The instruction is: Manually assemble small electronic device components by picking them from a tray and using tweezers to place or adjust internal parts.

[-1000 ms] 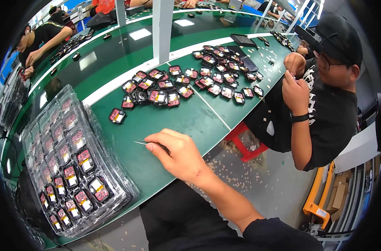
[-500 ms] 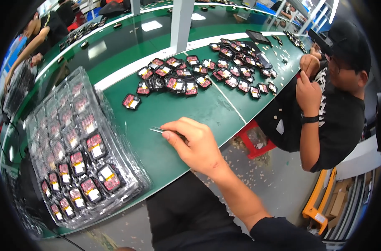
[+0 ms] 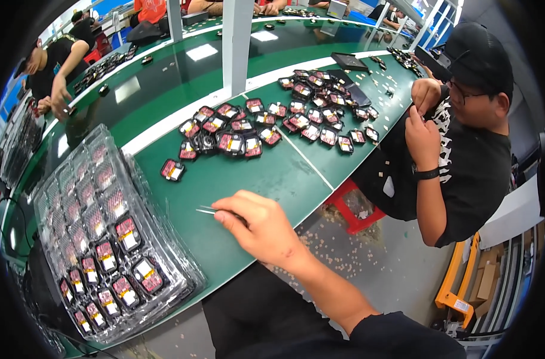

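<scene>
Ten black-cased circuit modules (image 3: pixel 147 274) sit face up in the near rows of our clear blister tray (image 3: pixel 184 281), at left on the bench (image 3: pixel 284 179). The far pockets show only hazy shapes through the plastic, perhaps from trays stacked beneath, so we judge this layer less than half filled. Many loose modules (image 3: pixel 230 143) remain heaped beyond our right hand (image 3: pixel 257 226), and one single module (image 3: pixel 172 170) lies apart, nearest the tray.

The fingers of that hand are clamped on metal tweezers (image 3: pixel 205 211), whose tips look slightly apart with nothing between them; our left hand is out of view. Whether any module has been worked on, we cannot tell.

For moving, we have a stretch of green surface between hand, tray and heap. The tray's near right corner comes close to the near edge, and our wrist hangs just past that edge. At far left the white rail (image 3: pixel 171 123) bounds us; to the right, past the white seam (image 3: pixel 305 160), more modules lead to the seated co-worker (image 3: pixel 463 179).
</scene>
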The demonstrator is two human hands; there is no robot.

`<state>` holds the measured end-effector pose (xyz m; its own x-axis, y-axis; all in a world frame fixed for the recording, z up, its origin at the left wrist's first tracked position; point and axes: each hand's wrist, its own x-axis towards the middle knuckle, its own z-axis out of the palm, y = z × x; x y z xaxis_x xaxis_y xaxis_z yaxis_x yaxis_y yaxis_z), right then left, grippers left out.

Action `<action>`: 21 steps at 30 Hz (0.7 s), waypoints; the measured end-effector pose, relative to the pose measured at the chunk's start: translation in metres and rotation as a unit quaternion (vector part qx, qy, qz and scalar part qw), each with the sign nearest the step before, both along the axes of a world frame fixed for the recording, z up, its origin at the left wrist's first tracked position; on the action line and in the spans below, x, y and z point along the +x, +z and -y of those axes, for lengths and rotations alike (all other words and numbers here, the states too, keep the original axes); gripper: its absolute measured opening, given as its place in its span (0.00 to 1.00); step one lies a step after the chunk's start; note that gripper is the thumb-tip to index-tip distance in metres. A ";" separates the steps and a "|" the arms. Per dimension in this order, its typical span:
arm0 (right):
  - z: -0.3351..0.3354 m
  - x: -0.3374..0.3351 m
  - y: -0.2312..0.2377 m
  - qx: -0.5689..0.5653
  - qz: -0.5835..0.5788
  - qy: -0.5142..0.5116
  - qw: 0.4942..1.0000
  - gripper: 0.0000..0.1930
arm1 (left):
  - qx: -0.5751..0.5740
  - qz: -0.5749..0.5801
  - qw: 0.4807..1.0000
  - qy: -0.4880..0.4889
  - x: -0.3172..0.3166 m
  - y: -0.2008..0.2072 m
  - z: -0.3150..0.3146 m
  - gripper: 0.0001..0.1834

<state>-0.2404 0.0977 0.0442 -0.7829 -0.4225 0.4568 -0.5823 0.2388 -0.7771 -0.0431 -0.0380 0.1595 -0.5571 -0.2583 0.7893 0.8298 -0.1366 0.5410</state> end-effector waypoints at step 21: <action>-0.005 0.003 0.003 -0.009 0.028 0.021 0.999 0.07 | -0.235 0.365 0.876 -0.211 0.047 -0.126 -0.080 0.22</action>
<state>-0.2378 0.1024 0.0475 -0.7893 -0.4482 0.4196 -0.5465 0.2013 -0.8129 0.0041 0.0423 0.0334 -0.9254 0.3493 0.1473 0.1690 0.0323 0.9851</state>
